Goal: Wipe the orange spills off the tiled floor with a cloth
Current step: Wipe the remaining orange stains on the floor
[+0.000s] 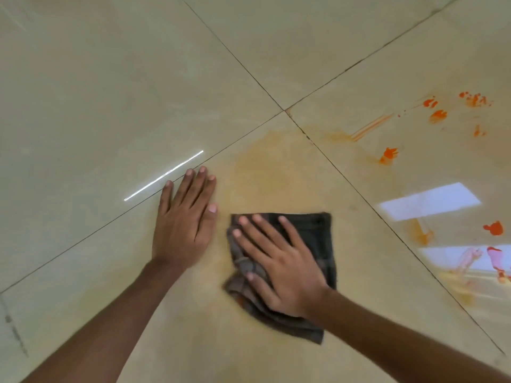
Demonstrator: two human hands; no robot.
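A dark folded cloth [318, 233] lies flat on the beige tiled floor [96, 92]. My right hand [279, 264] presses on top of it, palm down, fingers spread. My left hand [185, 217] rests flat on the bare tile just left of the cloth, holding nothing. A pale orange smear [265, 172] covers the tile beyond the cloth. Bright orange spills [388, 154] dot the tile to the right, with more orange blobs [438, 114] farther back and another orange blob [495, 228] near the right edge.
Dark grout lines [284, 109] cross just beyond the hands. Window light reflects as a white patch [428, 203] on the right tile, and a thin bright streak [163, 175] lies on the left tile.
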